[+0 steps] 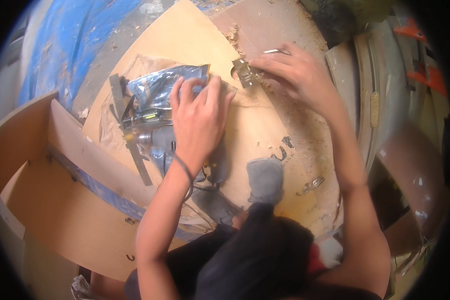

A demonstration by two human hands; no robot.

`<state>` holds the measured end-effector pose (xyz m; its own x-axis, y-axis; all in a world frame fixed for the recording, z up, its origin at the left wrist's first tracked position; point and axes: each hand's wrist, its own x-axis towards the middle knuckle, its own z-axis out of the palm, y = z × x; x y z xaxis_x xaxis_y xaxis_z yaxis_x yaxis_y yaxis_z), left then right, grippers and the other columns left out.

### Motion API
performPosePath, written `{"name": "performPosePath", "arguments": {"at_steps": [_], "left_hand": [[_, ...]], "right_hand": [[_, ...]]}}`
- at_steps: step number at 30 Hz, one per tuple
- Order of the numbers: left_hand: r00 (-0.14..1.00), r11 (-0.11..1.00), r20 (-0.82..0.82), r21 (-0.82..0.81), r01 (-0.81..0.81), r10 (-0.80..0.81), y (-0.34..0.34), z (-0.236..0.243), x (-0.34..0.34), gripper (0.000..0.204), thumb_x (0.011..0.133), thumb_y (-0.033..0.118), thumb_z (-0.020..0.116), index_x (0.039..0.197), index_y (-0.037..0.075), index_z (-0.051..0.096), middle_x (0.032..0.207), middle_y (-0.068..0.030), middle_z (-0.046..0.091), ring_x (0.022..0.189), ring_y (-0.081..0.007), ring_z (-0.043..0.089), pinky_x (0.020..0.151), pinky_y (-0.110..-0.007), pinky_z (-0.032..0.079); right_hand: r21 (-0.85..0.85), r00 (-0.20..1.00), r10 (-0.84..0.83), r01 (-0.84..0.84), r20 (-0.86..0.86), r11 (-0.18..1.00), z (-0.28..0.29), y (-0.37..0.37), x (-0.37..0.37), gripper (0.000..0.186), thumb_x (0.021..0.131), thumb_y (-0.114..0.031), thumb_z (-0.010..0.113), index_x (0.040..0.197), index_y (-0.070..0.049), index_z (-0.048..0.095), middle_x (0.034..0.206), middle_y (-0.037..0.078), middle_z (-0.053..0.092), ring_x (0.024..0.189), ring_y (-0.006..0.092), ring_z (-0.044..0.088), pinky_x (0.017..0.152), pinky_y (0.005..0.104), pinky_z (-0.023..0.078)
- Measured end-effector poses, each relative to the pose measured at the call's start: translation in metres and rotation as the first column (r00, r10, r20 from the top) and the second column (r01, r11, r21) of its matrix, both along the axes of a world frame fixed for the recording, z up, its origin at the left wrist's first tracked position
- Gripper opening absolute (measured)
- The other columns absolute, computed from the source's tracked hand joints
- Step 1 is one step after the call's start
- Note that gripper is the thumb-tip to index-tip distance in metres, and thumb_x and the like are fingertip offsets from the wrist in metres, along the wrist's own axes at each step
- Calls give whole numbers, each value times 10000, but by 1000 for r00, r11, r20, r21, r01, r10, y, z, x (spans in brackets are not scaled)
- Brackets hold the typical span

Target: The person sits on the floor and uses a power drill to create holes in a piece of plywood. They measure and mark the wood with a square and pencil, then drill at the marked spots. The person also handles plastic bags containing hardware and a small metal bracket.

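Observation:
My right hand [300, 75] pinches a metal cabinet hinge [244, 73] at its right end. The hinge sits tilted beside a round hole [235, 74] near the edge of a light wooden panel [185, 30]. A thin pale piece [276, 51] shows by the right index finger; its kind is unclear. My left hand [199, 110] has its fingers apart, over a shiny plastic bag [160, 85] and left of the hinge. A power drill [157, 136] lies partly hidden under the left wrist. Another metal hinge [312, 185] lies on the panel at the lower right.
A metal square [135, 155] lies left of the drill. Sawdust [305, 120] covers the board on the right. My grey-shod foot [265, 177] rests on the panel. An open wooden frame [50, 200] stands at the left, with a blue sheet [80, 45] behind it.

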<state>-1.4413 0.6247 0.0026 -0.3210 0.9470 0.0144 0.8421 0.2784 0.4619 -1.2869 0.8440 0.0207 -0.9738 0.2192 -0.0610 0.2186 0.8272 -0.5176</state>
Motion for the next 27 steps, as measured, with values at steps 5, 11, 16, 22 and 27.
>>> {"name": "performPosePath", "arguments": {"at_steps": [5,11,16,22,27], "left_hand": [[988,984,77,109,-143,135,21,-9,11,537,897,295,819,1336,35,652,1216,-143,651,1223,-319,583,1160,-526,398],[981,964,-5,186,-190,195,22,-29,20,622,876,382,841,1374,50,670,1323,-120,644,1180,-327,582,1061,-466,451],[985,966,2,192,-171,174,16,-31,21,580,859,376,849,1317,43,722,1281,-97,688,1173,-320,602,1051,-469,470],[978,977,-106,129,-167,181,14,-28,22,557,872,374,830,1309,42,737,1284,-79,677,1141,-303,603,1014,-457,478],[978,986,-150,110,-127,143,16,-27,24,558,901,397,797,1326,43,733,1295,-74,648,1129,-302,589,984,-450,469]], "right_hand": [[8,980,173,-175,103,985,-12,11,-19,431,881,-102,791,1303,-183,770,1258,6,770,1125,278,643,968,415,574],[10,955,141,-149,261,989,1,-1,-28,396,882,-103,792,1270,-178,781,1213,-9,781,1127,274,646,980,411,570],[-35,955,234,-232,179,972,-15,10,-27,381,868,-74,806,1239,-155,781,1185,10,784,1138,279,656,979,409,570],[-186,992,124,-118,20,975,-20,14,-28,302,857,-64,826,1152,-98,766,1234,75,742,1143,302,685,984,414,571],[-205,993,114,-112,-3,972,-31,31,-16,228,864,-58,816,1080,-48,743,1219,99,735,1112,310,708,970,405,579]]}}
